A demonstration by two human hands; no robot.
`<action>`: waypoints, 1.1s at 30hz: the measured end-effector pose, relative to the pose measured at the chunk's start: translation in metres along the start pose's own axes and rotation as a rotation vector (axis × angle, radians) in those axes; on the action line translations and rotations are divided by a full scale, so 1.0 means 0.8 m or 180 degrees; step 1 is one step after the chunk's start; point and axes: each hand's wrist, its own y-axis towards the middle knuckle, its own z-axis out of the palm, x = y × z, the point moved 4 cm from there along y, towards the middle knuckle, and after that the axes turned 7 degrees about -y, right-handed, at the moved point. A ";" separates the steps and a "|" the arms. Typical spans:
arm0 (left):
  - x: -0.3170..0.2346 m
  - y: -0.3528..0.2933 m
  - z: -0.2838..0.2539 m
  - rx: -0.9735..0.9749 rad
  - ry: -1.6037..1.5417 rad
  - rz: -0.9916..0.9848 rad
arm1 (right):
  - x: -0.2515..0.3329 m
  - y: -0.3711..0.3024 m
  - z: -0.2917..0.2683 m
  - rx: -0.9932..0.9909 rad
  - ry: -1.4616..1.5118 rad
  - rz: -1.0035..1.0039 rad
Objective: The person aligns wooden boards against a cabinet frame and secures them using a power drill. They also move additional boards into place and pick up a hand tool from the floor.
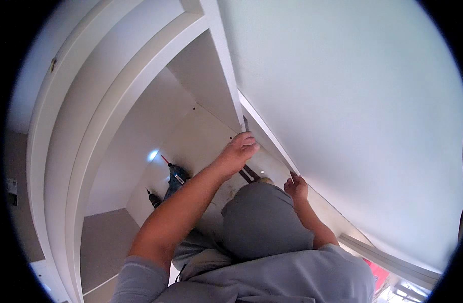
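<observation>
My left hand [239, 151] is at the lower end of a white upright cabinet panel [224, 63], its fingers curled; what lies inside them is hidden. A small dark piece shows just above the fingers, too blurred to name. My right hand [297, 189] is closed at the lower corner of a large white door panel [352, 111], whose narrow edge slants down to it. Between the hands a dark slotted metal tool [248, 174] lies by my grey-clad knee [264, 217].
White cabinet framing [102, 111] curves up the left side. Inside, left of my left forearm, lie a lit power drill [177, 177] with a red-tipped bit and a second dark drill [153, 198]. A long pale rail [393, 260] and a red item [376, 275] are at the lower right.
</observation>
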 end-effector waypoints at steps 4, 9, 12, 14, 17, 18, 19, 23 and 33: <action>-0.020 0.014 0.052 -0.0058 -0.0489 0.0215 | 0.024 -0.014 -0.045 0.0080 -0.0017 -0.0166; -0.050 -0.002 0.076 0.0042 -0.0279 0.0290 | 0.051 -0.066 -0.071 0.0298 -0.0257 -0.0672; -0.080 -0.016 0.089 0.0189 0.0194 0.0328 | 0.081 -0.122 -0.089 0.0270 -0.0146 -0.0970; -0.098 -0.027 0.096 0.0260 0.0453 0.0338 | 0.105 -0.164 -0.096 0.0333 -0.0234 -0.1337; -0.118 -0.038 0.107 0.0407 0.0583 0.0313 | 0.139 -0.208 -0.106 -0.0102 -0.0146 -0.1695; -0.124 -0.040 0.112 0.0475 0.0592 0.0298 | 0.151 -0.218 -0.108 -0.0151 -0.0213 -0.1824; -0.136 -0.046 0.119 0.0523 0.0646 0.0300 | 0.158 -0.235 -0.097 -0.0135 0.0070 -0.1762; -0.157 -0.064 0.141 0.0513 0.0682 0.0373 | 0.197 -0.283 -0.060 0.0010 0.0607 -0.1728; -0.166 -0.059 0.110 -0.0128 -0.0274 0.0382 | 0.217 -0.319 -0.103 -0.0144 0.0571 -0.2474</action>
